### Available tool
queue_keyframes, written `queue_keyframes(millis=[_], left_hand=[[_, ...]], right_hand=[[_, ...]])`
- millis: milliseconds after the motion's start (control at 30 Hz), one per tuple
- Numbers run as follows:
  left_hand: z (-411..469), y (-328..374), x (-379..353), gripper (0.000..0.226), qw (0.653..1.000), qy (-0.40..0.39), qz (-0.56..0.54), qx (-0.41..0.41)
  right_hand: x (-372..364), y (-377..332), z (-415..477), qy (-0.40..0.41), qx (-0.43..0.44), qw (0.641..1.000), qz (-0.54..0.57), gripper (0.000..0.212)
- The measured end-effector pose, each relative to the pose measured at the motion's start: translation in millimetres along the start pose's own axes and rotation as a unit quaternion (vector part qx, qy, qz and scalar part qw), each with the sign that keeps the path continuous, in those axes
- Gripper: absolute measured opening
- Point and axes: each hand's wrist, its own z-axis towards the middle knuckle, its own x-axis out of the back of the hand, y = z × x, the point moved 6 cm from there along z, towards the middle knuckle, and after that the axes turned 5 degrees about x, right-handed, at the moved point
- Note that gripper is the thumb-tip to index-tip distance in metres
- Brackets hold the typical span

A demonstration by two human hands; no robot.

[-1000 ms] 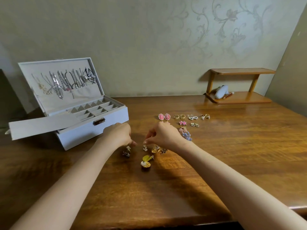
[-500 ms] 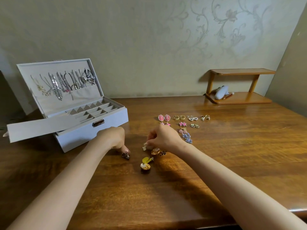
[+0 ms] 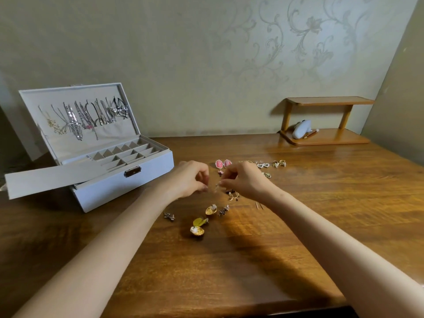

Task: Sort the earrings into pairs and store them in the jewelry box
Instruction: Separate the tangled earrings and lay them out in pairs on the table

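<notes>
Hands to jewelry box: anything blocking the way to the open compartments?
Nothing visible. Bare table lies between the left hand, the right hand pinching a small earring, and the jewelry box. Compartments nearest the hands are uncovered; a white flap covers the tray's far part.

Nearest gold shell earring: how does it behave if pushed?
Likely rocks or skids, not rolls: the gold shell earring sits on its rounded back on the glossy table. Probably light, being tiny. Shiny curves may slip in a pinch.
</notes>
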Motion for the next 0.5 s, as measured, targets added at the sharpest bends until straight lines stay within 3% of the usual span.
queue_keyframes(millis=[133, 267, 400, 500], left_hand=[[9, 37, -12, 0.006, 0.996, -0.001, -0.056, -0.063], [22, 71, -29, 0.013, 0.993, -0.025, -0.074, -0.093], [33, 96, -45, 0.013, 0.991, -0.043, -0.076, -0.105], [38, 106, -61, 0.011, 0.985, -0.113, -0.080, -0.107]], right_hand=[[27, 23, -14, -0.003, -0.014, 1.000, 0.002, 0.009], [49, 53, -27, -0.033, -0.024, 0.999, -0.010, 0.007], [60, 72, -40, -0.100, -0.018, 0.995, 0.010, 0.016], [61, 81, -49, -0.168, -0.012, 0.985, 0.034, 0.017]])
